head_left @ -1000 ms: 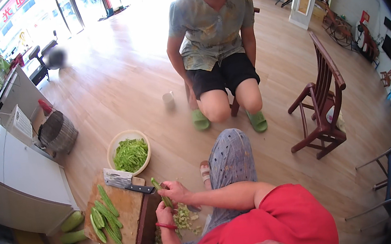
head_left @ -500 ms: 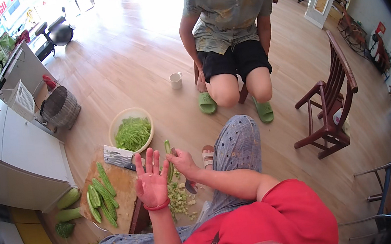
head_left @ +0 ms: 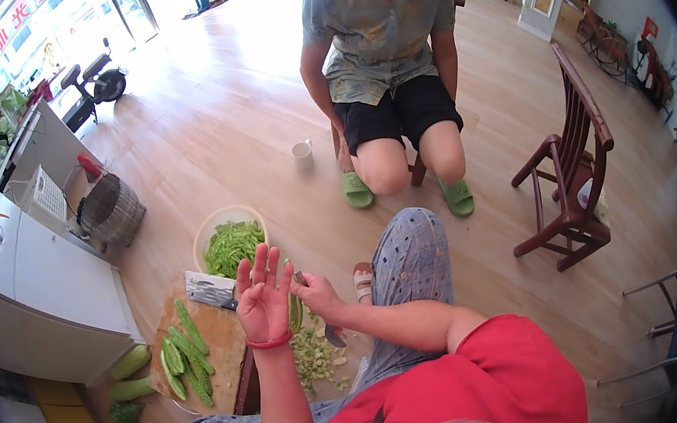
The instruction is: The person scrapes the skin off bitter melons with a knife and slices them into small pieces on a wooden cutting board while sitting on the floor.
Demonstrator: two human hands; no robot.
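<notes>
The left hand (head_left: 263, 299) is raised with its palm up and fingers spread, holding nothing — half a second ago it was raised much the same way, while a second ago it was down low at the cutting board (head_left: 218, 345). A red band sits on its wrist. The right hand (head_left: 315, 292) has stayed close beside it, pinching a long green vegetable piece (head_left: 295, 308) between thumb and fingertips; the grip itself is small in view, so how firmly it is held I cannot tell. With the left hand lifted clear, the piece hangs from the right hand alone and nothing is being worked against the board at this moment.

The green piece sits just right of the left wrist, above the pile of pale green trimmings (head_left: 314, 356) on the floor. Its long axis runs nearly upright in the picture, top end toward the bowl of green shreds (head_left: 231, 243), lower end toward the trimmings.

On the round wooden board lie several peeled green lengths (head_left: 183, 357), lying side by side and slanted from upper right to lower left. A cleaver (head_left: 211, 290) rests at the board's upper edge, blade to the left — near the left hand but not touched. Across the wooden floor (head_left: 245, 138) a second person crouches on a stool, with a small cup (head_left: 302, 152) just beside them.
</notes>
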